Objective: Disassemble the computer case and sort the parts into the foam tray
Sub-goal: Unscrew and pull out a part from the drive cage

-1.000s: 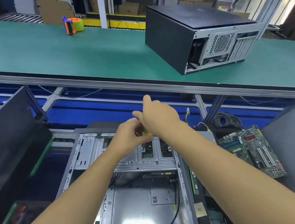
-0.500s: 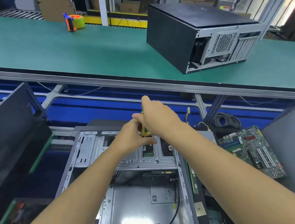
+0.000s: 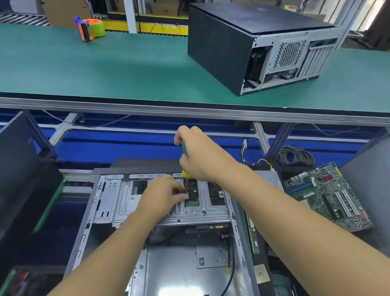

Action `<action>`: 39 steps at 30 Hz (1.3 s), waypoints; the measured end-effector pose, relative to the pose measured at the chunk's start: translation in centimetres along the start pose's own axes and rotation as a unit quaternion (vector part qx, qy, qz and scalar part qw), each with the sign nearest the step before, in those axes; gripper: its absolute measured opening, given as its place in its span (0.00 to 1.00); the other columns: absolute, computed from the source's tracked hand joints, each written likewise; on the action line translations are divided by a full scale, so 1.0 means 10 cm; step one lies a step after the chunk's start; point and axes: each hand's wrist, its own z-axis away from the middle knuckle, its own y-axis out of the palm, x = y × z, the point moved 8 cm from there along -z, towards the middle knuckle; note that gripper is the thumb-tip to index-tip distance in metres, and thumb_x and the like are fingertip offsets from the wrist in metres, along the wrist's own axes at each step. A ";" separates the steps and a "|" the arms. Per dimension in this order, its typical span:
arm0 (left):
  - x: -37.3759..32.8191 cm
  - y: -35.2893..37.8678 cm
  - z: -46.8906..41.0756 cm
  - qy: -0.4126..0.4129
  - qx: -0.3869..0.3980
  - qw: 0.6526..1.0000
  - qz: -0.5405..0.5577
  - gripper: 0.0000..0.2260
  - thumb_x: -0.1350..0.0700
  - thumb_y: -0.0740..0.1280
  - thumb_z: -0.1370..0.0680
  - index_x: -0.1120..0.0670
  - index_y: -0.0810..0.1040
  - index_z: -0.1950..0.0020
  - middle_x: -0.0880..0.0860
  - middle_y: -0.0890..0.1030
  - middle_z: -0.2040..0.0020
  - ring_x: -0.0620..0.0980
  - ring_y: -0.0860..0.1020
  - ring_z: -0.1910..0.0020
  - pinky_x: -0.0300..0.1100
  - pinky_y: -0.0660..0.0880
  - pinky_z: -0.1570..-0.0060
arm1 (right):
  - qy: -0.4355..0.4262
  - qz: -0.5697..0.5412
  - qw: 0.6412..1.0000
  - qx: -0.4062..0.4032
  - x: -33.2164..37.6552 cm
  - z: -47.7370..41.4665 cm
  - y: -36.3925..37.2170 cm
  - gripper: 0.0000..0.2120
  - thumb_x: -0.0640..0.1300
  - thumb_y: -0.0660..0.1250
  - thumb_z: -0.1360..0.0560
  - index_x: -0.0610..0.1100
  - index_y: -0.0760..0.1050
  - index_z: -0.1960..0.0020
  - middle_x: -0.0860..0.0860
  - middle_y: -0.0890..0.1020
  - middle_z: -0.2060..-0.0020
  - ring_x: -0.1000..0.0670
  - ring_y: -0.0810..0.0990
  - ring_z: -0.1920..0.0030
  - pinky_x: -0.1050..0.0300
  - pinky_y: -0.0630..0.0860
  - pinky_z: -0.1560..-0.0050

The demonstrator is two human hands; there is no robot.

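**Screwdriver at the drive cage of the opened case**

The computer case [image 3: 173, 271] lay on its side with the panel off, on the lower work surface in front of the green bench [image 3: 65, 73], its bare metal floor facing up. Both hands worked at the far end of the case, over the drive cage [image 3: 198, 211].

The right hand [image 3: 205, 155] was wrapped round the green-and-yellow handle of a screwdriver [image 3: 184, 149], fingers curled tight, with the tool upright and pointing down into a cage opening. The left hand [image 3: 161, 195] sat just beneath it on top of the cage, fingertips bunched together at the tool's lower end. Whether they pinched the shaft, a screw or nothing could not be told, as that spot was blurred.

A black cable [image 3: 232, 278] looped across the floor of the case. A motherboard [image 3: 329, 200] lay flat just right of the case, with a coil of wire [image 3: 294, 156] beyond it.

On the bench, a closed black computer [image 3: 244, 40] sat near the right end, close to the front edge. A tape dispenser [image 3: 90, 29] stood by the far edge.
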 end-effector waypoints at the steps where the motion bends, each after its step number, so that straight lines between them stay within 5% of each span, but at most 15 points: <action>1: -0.01 0.00 0.00 -0.005 -0.005 1.000 -0.007 0.07 0.49 0.74 0.24 0.52 0.86 0.52 0.48 0.78 0.55 0.47 0.76 0.55 0.46 0.75 0.51 | 0.005 -0.015 1.000 0.013 -0.01 0.01 0.01 0.13 0.34 0.61 0.23 0.48 0.65 0.43 0.50 0.68 0.46 0.46 0.70 0.55 0.55 0.64 0.66; 10: -0.06 0.04 0.02 -0.019 -0.041 0.999 -0.002 0.06 0.52 0.71 0.24 0.53 0.79 0.57 0.46 0.75 0.59 0.46 0.74 0.59 0.43 0.72 0.57 | 0.013 -0.093 0.994 -0.050 -0.11 0.17 -0.18 0.15 0.31 0.62 0.28 0.49 0.69 0.49 0.53 0.70 0.52 0.50 0.72 0.53 0.53 0.73 0.57; 16: -0.50 0.06 0.14 0.010 -0.038 0.988 0.148 0.09 0.61 0.72 0.27 0.49 0.77 0.61 0.44 0.81 0.65 0.42 0.78 0.64 0.29 0.72 0.60 | 0.056 -0.143 0.958 -0.241 -0.51 0.60 -0.84 0.10 0.34 0.64 0.27 0.47 0.72 0.51 0.51 0.71 0.51 0.70 0.73 0.60 0.75 0.67 0.63; 19: -1.28 0.43 0.33 0.130 0.104 0.973 0.162 0.05 0.58 0.73 0.25 0.48 0.83 0.53 0.45 0.84 0.59 0.39 0.80 0.60 0.31 0.75 0.56 | 0.132 -0.106 0.946 -0.276 -0.98 0.88 -0.99 0.08 0.36 0.64 0.24 0.44 0.75 0.46 0.48 0.70 0.47 0.58 0.71 0.61 0.67 0.64 0.62; 24: -2.37 1.47 0.81 0.295 0.349 0.889 0.026 0.06 0.52 0.74 0.25 0.53 0.86 0.52 0.47 0.85 0.58 0.39 0.76 0.61 0.26 0.69 0.58 | 0.185 -0.030 0.953 -0.239 -1.50 1.29 -0.96 0.08 0.41 0.66 0.21 0.43 0.76 0.42 0.49 0.68 0.47 0.50 0.69 0.54 0.64 0.60 0.57; 27: -2.52 1.98 0.90 0.284 0.391 0.873 -0.062 0.07 0.54 0.73 0.24 0.56 0.86 0.52 0.51 0.86 0.56 0.49 0.80 0.55 0.41 0.72 0.58 | 0.222 0.001 0.948 -0.230 -1.78 1.63 -0.92 0.08 0.44 0.67 0.21 0.44 0.76 0.43 0.50 0.68 0.49 0.49 0.68 0.54 0.63 0.58 0.60; 33: -2.52 2.68 0.90 0.207 0.439 0.864 -0.133 0.04 0.59 0.73 0.26 0.55 0.86 0.53 0.52 0.86 0.53 0.51 0.83 0.51 0.41 0.77 0.54 | 0.298 0.022 0.939 -0.171 -2.27 2.35 -0.72 0.10 0.43 0.68 0.21 0.41 0.76 0.41 0.42 0.72 0.44 0.42 0.74 0.47 0.58 0.60 0.57; 39: -2.53 2.91 0.80 0.152 0.449 0.866 -0.160 0.12 0.59 0.68 0.23 0.60 0.83 0.41 0.53 0.84 0.48 0.52 0.81 0.51 0.46 0.79 0.45 | 0.318 -0.008 0.931 -0.178 -2.47 2.67 -0.65 0.08 0.42 0.67 0.20 0.41 0.76 0.42 0.47 0.69 0.48 0.55 0.69 0.66 0.70 0.66 0.64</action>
